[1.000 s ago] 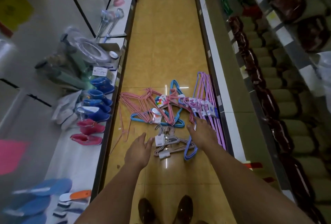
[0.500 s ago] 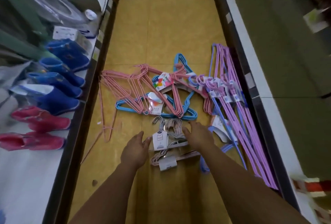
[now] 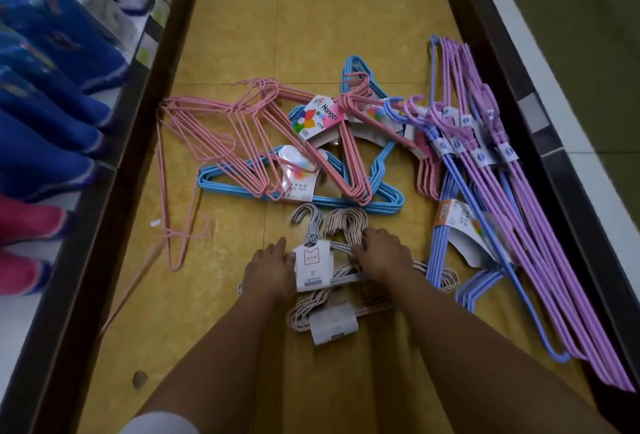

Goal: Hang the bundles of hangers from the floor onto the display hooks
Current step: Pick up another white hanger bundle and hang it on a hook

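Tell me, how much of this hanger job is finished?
Nothing looks hung yet; no display hooks are in view. In hand: the left hand and right hand are on the beige hanger bundle, which is on the floor. Left to do: the pink hangers, the blue bundle, the purple bundle and the periwinkle bundle, all lying on the floor.

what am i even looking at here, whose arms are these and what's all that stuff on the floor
There is no machine here: a person wears a camera on the head, looking down at their own bare arms. They bend over a yellow tiled floor in a shop aisle between shelves. On it lie bundles of wire hangers: pink, blue, purple. The left hand and right hand rest on a small beige hanger bundle with a white label. Whether the fingers already grip it is unclear. Blue boots stand on the left shelf.
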Motion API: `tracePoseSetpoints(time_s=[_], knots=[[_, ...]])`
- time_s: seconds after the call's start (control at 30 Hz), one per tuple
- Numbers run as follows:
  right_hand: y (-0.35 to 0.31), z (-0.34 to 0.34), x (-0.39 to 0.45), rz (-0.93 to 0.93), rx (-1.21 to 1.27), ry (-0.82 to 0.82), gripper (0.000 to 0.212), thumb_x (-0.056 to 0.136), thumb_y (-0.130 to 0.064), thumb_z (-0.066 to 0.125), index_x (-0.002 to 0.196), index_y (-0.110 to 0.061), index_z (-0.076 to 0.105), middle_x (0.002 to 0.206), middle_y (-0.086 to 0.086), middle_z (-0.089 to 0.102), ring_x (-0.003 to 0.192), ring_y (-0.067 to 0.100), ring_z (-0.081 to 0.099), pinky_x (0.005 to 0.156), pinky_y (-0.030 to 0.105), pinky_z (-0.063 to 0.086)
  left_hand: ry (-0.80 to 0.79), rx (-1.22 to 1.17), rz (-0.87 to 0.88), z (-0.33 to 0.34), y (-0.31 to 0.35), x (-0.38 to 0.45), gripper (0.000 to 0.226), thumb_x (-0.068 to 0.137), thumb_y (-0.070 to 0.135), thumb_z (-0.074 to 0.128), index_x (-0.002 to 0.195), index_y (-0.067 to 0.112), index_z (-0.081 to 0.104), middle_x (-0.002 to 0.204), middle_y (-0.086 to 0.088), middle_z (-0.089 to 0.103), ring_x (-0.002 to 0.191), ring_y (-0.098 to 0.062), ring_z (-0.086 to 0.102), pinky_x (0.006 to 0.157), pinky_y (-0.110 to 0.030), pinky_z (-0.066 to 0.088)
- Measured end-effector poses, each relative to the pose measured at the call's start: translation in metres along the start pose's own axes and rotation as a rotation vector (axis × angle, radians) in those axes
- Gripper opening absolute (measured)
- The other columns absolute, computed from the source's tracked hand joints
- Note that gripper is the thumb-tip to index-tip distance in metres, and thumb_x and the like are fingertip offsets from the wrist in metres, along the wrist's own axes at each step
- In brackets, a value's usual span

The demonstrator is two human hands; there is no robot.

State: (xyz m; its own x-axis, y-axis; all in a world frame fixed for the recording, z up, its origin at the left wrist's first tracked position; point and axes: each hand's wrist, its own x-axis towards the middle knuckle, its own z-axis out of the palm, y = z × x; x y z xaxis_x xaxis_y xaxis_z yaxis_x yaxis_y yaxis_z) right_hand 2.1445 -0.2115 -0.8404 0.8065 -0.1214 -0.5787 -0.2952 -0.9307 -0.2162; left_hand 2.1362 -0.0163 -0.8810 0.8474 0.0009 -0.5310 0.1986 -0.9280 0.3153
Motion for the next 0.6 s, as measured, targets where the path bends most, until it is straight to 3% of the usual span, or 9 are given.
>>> tracePoseSetpoints(time_s=[0.27, 0.43, 0.6], knots=[[-0.001, 0.011, 0.006, 0.006, 0.005, -0.035, 0.051, 0.091, -0.042, 0.051, 0.133, -0.015, 0.036, 0.133, 0.013, 0.045, 0.122, 0.033, 0.046, 0.096, 0.044, 0.038, -0.083, 0.078, -0.053, 0.012, 0.008, 0.001, 0.052, 0.101, 0.037, 0.027, 0.15, 0.02, 0.017, 0.149, -0.01, 0.034, 0.139, -0.03, 0.026, 0.114, -0.051, 0.012], [0.005, 0.01, 0.006, 0.042, 0.03, -0.062, 0.058, 0.084, -0.036, 0.059, 0.131, -0.015, 0.032, 0.131, 0.009, 0.047, 0.12, 0.031, 0.047, 0.098, 0.045, 0.035, -0.074, 0.117, -0.096, 0.015, 0.01, 0.004, 0.048, 0.098, 0.035, 0.034, 0.143, 0.017, 0.032, 0.141, -0.014, 0.042, 0.13, -0.031, 0.036, 0.109, -0.043, 0.025], [0.013, 0.011, 0.003, 0.038, -0.156, -0.076, 0.059, 0.082, -0.03, 0.061, 0.133, -0.017, 0.032, 0.133, 0.007, 0.045, 0.126, 0.028, 0.039, 0.101, 0.047, 0.031, -0.088, -0.046, -0.081, 0.018, 0.017, -0.001, 0.044, 0.095, 0.039, 0.035, 0.123, 0.01, 0.053, 0.123, -0.015, 0.047, 0.117, -0.03, 0.04, 0.095, -0.04, 0.039]])
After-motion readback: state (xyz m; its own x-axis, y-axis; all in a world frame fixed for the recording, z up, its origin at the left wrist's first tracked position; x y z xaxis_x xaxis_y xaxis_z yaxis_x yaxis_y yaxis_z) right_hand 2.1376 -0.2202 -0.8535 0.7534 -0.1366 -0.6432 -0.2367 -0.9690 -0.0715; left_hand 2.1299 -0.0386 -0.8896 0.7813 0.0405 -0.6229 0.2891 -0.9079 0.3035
